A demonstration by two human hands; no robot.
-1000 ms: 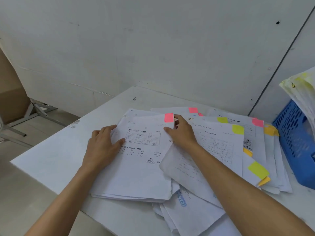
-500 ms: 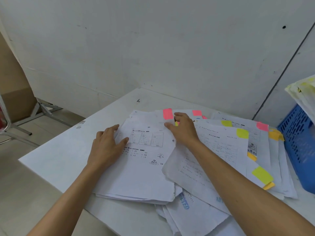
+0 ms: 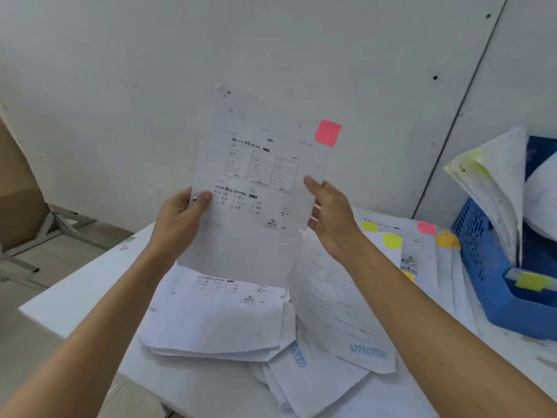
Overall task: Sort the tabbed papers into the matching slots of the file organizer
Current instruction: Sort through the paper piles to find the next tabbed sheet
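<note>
White table (image 3: 75, 303), wall (image 3: 150, 70), cardboard box (image 3: 15, 188)

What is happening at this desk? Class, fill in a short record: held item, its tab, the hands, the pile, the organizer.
Held item: printed sheet, raised upright
Tab: pink tab at its top right corner
Hands: left hand pinches the sheet's left edge; right hand at the right edge, thumb in front, fingers behind
Pile: loose papers with yellow, pink and orange tabs, on the white table
Organizer: blue file organizer at right, holding filed papers; a yellow tab on its front
</note>
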